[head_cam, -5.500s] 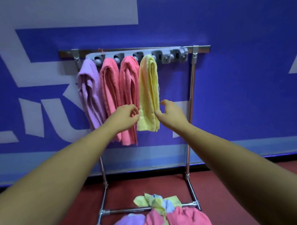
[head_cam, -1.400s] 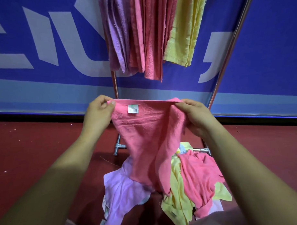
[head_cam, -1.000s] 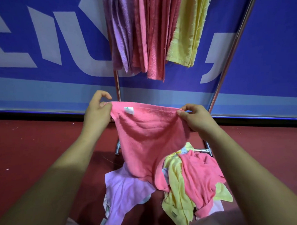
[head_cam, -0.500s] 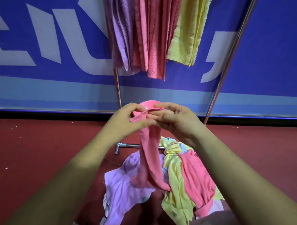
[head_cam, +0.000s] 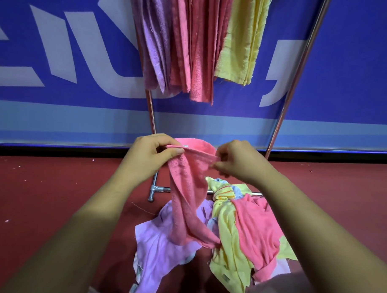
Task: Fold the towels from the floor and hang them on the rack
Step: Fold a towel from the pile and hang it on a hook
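Half a second ago my hands met at the top corners; now they have drawn a little apart, pulling the doubled edge taut between them. From my head view, my left hand pinches the pink towel at its top edge, thumb over curled fingers, and my right hand nips the same edge just to the right with its fingertips. The towel hangs from that edge in a narrow, soft strip, its tail touching the pile of loose towels on the red floor. Beyond, the hung towels drape from the rack. I judge the cloth light, limp and grippy terry; it sags wherever it is unsupported, so I should hold the corners and match the edges before halving it again.
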A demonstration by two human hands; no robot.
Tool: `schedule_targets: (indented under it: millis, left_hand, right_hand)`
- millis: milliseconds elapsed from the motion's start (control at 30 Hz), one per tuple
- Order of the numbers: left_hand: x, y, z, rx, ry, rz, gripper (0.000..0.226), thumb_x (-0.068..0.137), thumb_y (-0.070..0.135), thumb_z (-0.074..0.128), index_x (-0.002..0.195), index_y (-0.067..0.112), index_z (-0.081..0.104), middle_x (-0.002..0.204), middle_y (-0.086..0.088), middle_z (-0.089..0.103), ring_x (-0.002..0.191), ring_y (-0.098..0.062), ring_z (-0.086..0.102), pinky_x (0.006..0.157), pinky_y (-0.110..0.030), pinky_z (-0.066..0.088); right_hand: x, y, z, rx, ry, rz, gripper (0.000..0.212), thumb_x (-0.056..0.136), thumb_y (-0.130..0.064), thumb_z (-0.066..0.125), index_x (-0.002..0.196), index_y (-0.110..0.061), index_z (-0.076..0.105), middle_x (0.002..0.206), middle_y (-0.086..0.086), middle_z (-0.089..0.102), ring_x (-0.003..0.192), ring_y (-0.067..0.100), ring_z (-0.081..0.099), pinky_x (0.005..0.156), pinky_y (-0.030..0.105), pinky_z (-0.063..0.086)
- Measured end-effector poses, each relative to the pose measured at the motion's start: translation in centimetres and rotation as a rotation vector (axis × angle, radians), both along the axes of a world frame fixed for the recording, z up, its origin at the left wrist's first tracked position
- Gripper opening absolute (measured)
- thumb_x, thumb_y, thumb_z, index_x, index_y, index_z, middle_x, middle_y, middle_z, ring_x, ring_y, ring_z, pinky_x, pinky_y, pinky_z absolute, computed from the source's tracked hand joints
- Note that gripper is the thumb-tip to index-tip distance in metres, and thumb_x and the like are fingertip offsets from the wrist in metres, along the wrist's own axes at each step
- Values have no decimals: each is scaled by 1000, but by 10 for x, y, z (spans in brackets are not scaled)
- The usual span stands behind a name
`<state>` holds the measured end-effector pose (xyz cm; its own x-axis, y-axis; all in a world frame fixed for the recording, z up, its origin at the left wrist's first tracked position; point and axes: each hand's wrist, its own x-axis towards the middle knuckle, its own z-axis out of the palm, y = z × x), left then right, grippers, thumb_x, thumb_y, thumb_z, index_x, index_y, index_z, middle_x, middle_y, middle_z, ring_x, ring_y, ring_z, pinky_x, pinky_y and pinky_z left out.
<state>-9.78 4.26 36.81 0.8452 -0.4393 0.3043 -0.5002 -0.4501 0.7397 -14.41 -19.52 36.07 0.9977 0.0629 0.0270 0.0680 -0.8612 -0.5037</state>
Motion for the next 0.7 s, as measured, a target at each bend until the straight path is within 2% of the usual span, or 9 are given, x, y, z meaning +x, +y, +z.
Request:
schedule_targets:
  millis: [67,167,267,367,467,600,700]
  left_hand:
    - [1,2,2,-3,18,9,4,83,21,77,87,21,78,86,8,74,85,-4,67,81,-20,48]
    - [2,5,5,-18,38,44,3,82,22,78,85,21,78,82,4,75,76,-1,62,75,-17,46]
    - [9,14,6,-55,132,78,6,88,16,71,86,20,76,84,-1,76,74,-1,60,77,-17,46]
    - [18,24,2,-59,164,99,21,91,12,68,86,31,75,87,9,76,79,-2,64,87,-26,50]
    - [21,24,-2,-136,162,136,25,88,11,71,85,36,75,82,6,74,77,-6,65,86,-30,52]
    - [19,16,-2,-261,159,169,18,85,8,74,85,26,75,77,5,72,74,-10,63,84,-33,52]
    - [18,14,-2,-244,143,177,19,85,6,73,85,26,73,78,5,72,75,-8,63,84,-31,51]
  right_hand:
    - [0,-5,-2,-36,100,19,24,79,-33,78,67,-15,66,59,2,69,55,12,68,64,33,56]
    - [4,-15,-6,-10,109,7,28,82,-38,76,75,-12,69,62,5,64,55,14,58,56,30,45]
    - [4,-24,-3,296,111,-11,21,88,-31,75,80,-11,73,66,4,68,59,7,57,63,27,47]
    - [5,-27,2,729,3,-104,10,87,-14,76,85,-4,76,71,3,70,67,8,61,69,20,51]
    - [6,-24,3,1036,-55,-142,1,83,-7,77,84,-7,77,82,14,71,78,22,63,82,35,54]
    - [1,-23,5,1035,-86,-152,9,82,-2,76,90,-5,73,80,11,66,73,16,62,70,25,55]
    - [-2,-28,7,816,-146,-151,29,83,-7,79,111,-8,72,79,2,56,70,8,53,67,20,47]
